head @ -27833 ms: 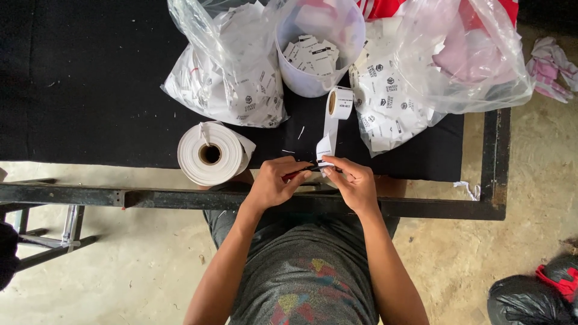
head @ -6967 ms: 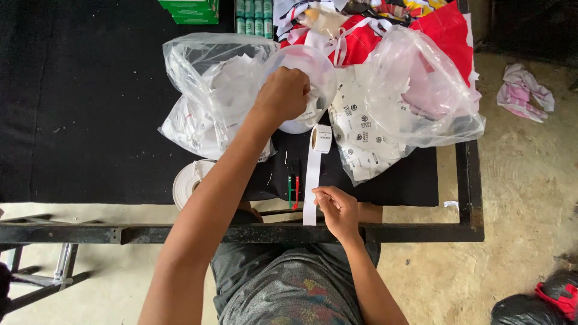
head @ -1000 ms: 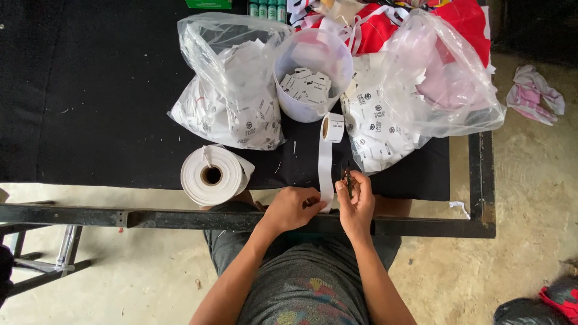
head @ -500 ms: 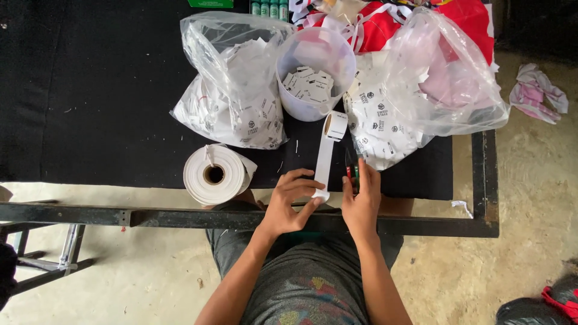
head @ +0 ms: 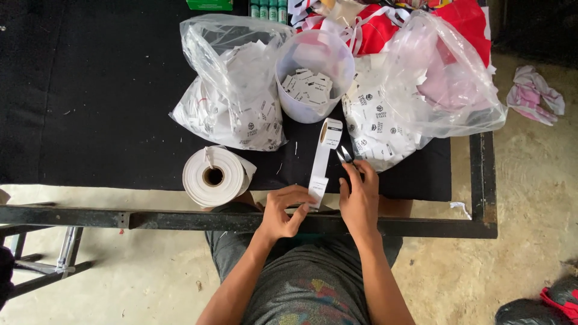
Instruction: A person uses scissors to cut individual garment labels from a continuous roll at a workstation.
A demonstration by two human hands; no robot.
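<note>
White label strip (head: 321,162), white roll (head: 212,176), black tabletop (head: 90,102).

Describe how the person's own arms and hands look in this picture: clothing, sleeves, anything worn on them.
Both forearms are bare, with no sleeves in view. The left hand and right hand wear no gloves; no rings, watch or bands are visible. The grey T-shirt has a multicoloured print.

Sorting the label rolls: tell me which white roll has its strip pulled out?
The small narrow white roll by the tub; the big white roll lies wound.

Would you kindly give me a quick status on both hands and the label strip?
Left hand pinching strip end. Right hand holding snips, blades open, beside the strip. Strip runs up to small roll. Nothing in the way.
</note>
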